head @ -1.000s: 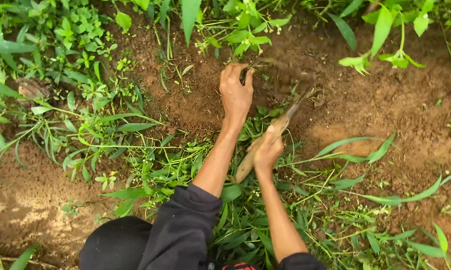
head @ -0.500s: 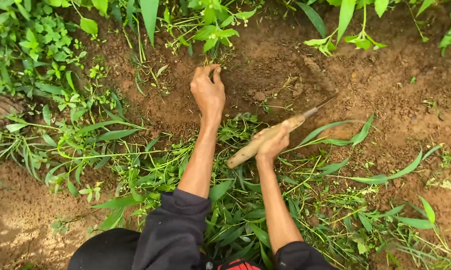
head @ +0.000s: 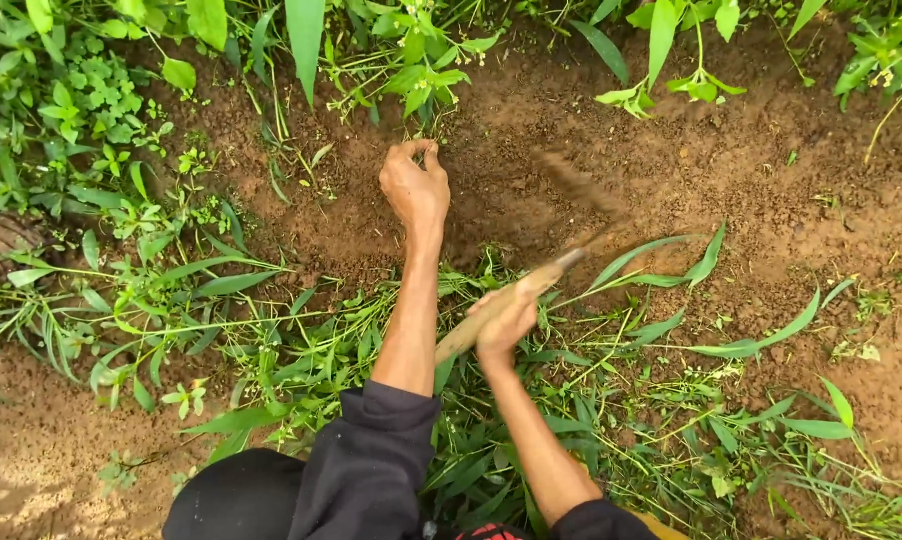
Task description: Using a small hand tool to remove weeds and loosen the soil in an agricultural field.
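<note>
The left hand point(head: 414, 188) pinches at the soil point(head: 671, 170) below a weed point(head: 416, 70), the right hand point(head: 504, 322) clenches a wooden-handled hoe point(head: 516, 300) with blurred blade; cut weeds point(head: 611, 400) lie near, standing growth remains.

I wear a dark top with long sleeves. Both sleeves are pushed up, so my arms are bare from the elbows down. My left hand point(head: 414, 188) and right hand point(head: 504, 325) are bare, with no gloves or rings.
</note>
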